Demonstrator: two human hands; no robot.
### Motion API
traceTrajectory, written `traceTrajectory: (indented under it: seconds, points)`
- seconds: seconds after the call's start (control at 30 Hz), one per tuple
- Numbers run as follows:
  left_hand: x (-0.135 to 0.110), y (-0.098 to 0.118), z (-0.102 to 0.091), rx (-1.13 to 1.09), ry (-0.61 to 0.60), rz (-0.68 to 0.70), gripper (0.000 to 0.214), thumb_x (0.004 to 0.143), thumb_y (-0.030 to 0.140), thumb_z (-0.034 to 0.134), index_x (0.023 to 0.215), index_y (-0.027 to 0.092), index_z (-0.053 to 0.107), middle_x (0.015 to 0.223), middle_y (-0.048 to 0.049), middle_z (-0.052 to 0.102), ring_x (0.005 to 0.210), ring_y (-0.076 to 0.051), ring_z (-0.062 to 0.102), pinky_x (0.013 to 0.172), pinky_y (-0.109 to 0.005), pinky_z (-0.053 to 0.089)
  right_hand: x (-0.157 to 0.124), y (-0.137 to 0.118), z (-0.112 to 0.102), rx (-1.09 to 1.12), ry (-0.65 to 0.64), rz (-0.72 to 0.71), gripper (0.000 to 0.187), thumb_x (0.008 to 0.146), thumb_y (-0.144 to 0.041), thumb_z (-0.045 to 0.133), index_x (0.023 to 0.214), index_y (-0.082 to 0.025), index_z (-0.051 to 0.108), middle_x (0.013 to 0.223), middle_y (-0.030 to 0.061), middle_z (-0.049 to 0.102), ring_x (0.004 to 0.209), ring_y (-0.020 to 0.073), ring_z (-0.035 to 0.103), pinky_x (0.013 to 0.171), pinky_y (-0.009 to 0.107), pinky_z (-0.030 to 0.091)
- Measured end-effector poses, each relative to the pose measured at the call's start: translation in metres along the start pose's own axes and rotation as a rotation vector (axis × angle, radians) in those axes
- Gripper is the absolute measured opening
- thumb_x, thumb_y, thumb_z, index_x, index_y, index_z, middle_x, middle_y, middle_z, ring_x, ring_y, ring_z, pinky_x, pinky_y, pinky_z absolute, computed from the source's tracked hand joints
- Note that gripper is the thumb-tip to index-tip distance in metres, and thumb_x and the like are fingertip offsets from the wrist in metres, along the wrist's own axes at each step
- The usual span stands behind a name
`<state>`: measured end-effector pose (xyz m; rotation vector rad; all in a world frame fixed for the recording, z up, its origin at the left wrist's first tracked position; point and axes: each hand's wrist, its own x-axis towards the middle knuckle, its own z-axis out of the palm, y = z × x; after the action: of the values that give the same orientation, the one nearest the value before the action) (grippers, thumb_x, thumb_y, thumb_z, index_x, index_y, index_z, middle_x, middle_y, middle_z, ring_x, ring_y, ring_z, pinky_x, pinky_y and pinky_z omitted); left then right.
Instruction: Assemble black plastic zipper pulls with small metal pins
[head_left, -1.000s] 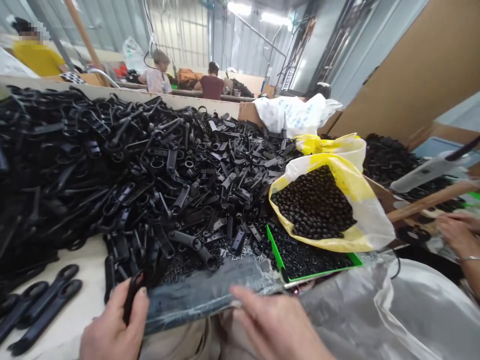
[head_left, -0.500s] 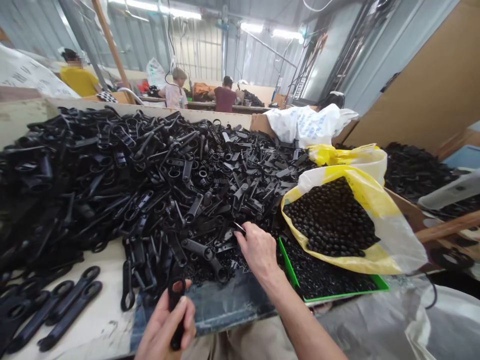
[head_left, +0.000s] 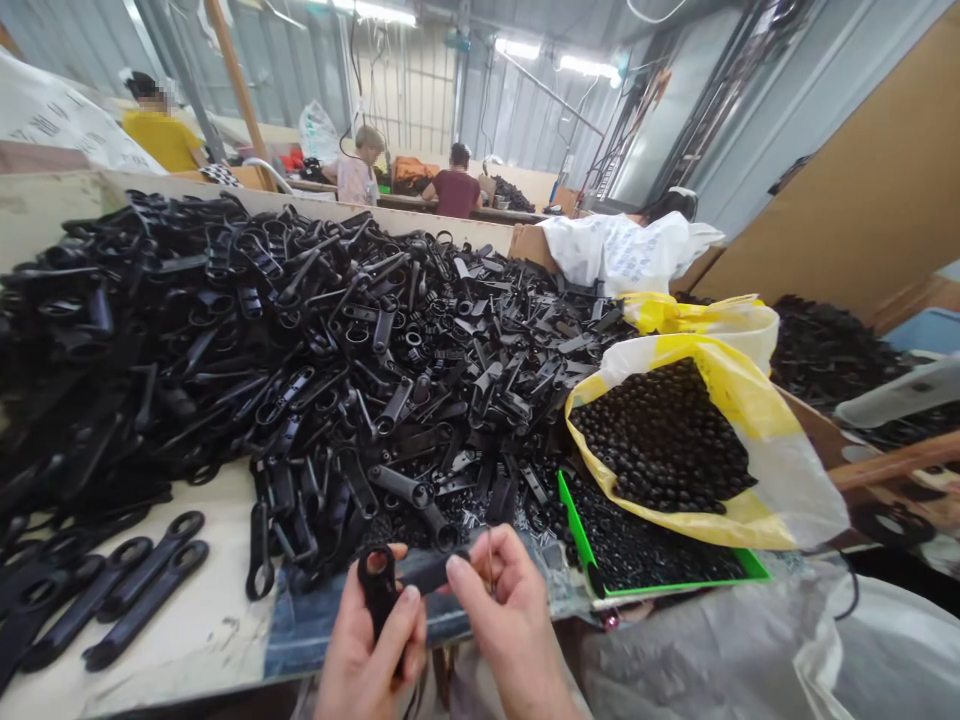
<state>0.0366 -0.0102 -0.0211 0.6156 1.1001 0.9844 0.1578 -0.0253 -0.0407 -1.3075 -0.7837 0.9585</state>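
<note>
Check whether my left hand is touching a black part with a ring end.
Touching. The head view shows the left hand gripping the black ring-ended part, thumb and fingers closed around it below the ring.

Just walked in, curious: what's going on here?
A person's left hand holds a black ring-ended part; the right hand holds a flat black piece beside it. Whether they are joined is unclear. Beyond lies a heap of black parts, with an open bag of black balls and a green tray to the right.
</note>
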Motion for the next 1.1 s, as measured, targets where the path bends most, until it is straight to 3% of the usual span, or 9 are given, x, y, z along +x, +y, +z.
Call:
traceTrajectory:
  seconds: [0.07, 0.13, 0.23, 0.37, 0.53, 0.6, 0.7, 0.93, 1.1]
  points:
    - [-0.001, 0.005, -0.01, 0.026, -0.03, -0.024, 0.064, 0.063, 0.057, 0.092, 0.108, 0.023, 0.061, 0.054, 0.0089, 0.053, 0.046, -0.005, 0.037, 0.046, -0.015, 0.025, -0.007, 0.003, -0.005, 0.016, -0.069, 0.046, 0.032, 0.089, -0.046, 0.071, 0.093, -0.024, 0.048, 0.065, -0.0055, 0.061, 0.061, 0.0145, 0.06, 0.06, 0.023, 0.045]
    - [-0.002, 0.012, -0.02, 0.063, -0.062, -0.057, 0.058, 0.065, 0.056, 0.091, 0.103, 0.019, 0.065, 0.051, 0.008, 0.051, 0.046, -0.004, 0.033, 0.046, -0.016, 0.02, -0.007, -0.004, -0.016, -0.139, -0.141, -0.016, 0.023, 0.09, -0.037, 0.07, 0.099, -0.024, 0.053, 0.072, -0.0034, 0.065, 0.062, 0.0138, 0.059, 0.059, 0.022, 0.044]
    - [-0.003, 0.022, -0.027, 0.033, -0.08, -0.131, 0.053, 0.067, 0.051, 0.091, 0.103, 0.019, 0.067, 0.051, 0.0078, 0.051, 0.047, -0.005, 0.032, 0.048, -0.017, 0.024, -0.002, -0.021, -0.03, -0.456, -0.316, -0.275, 0.009, 0.094, -0.022, 0.066, 0.102, -0.024, 0.069, 0.098, 0.0031, 0.07, 0.064, 0.0115, 0.058, 0.057, 0.022, 0.044]
    - [-0.004, 0.027, -0.025, -0.102, -0.127, -0.24, 0.045, 0.07, 0.042, 0.091, 0.102, 0.02, 0.067, 0.053, 0.0088, 0.051, 0.047, -0.004, 0.034, 0.052, -0.018, 0.03, -0.002, -0.026, -0.036, -0.502, -0.476, -0.552, 0.02, 0.098, -0.016, 0.064, 0.113, -0.026, 0.075, 0.105, 0.0056, 0.074, 0.08, 0.0156, 0.07, 0.069, 0.023, 0.056]
    - [-0.005, 0.02, -0.021, -0.255, -0.112, -0.148, 0.052, 0.077, 0.041, 0.088, 0.122, 0.022, 0.068, 0.081, 0.0008, 0.07, 0.07, -0.011, 0.058, 0.07, -0.022, 0.044, -0.011, -0.02, -0.033, -0.489, -0.324, -0.686, 0.026, 0.095, -0.011, 0.069, 0.116, -0.026, 0.074, 0.101, 0.0051, 0.077, 0.084, 0.0166, 0.076, 0.072, 0.021, 0.062]
    - [-0.006, 0.016, -0.019, -0.309, -0.111, -0.134, 0.05, 0.078, 0.035, 0.087, 0.123, 0.023, 0.069, 0.098, -0.0023, 0.073, 0.087, -0.016, 0.063, 0.083, -0.027, 0.047, -0.014, -0.02, -0.03, -0.505, -0.285, -0.742, 0.028, 0.094, -0.009, 0.069, 0.117, -0.024, 0.073, 0.101, 0.0062, 0.078, 0.085, 0.0175, 0.077, 0.074, 0.022, 0.063]
    - [-0.007, 0.012, -0.015, -0.366, -0.173, -0.141, 0.044, 0.078, 0.033, 0.086, 0.119, 0.025, 0.071, 0.101, -0.0027, 0.072, 0.095, -0.02, 0.065, 0.093, -0.033, 0.047, -0.016, -0.02, -0.022, -0.526, -0.278, -0.822, 0.026, 0.095, -0.008, 0.067, 0.117, -0.02, 0.071, 0.1, 0.0083, 0.079, 0.086, 0.0182, 0.078, 0.072, 0.021, 0.064]
    - [-0.008, 0.005, -0.005, -0.419, -0.144, -0.134, 0.042, 0.081, 0.035, 0.085, 0.117, 0.026, 0.067, 0.102, -0.0028, 0.07, 0.095, -0.016, 0.063, 0.09, -0.028, 0.048, -0.018, -0.011, -0.01, -0.683, -0.227, -0.918, 0.019, 0.096, -0.011, 0.068, 0.113, -0.018, 0.072, 0.096, 0.009, 0.08, 0.083, 0.0204, 0.079, 0.073, 0.025, 0.064]
    - [-0.006, 0.004, -0.006, -0.47, -0.144, -0.193, 0.048, 0.077, 0.037, 0.088, 0.119, 0.026, 0.069, 0.1, -0.0032, 0.07, 0.092, -0.015, 0.063, 0.085, -0.025, 0.049, -0.021, -0.01, -0.006, -0.655, -0.153, -0.956, 0.015, 0.097, -0.013, 0.067, 0.11, -0.018, 0.073, 0.092, 0.0086, 0.08, 0.079, 0.0194, 0.079, 0.071, 0.024, 0.065]
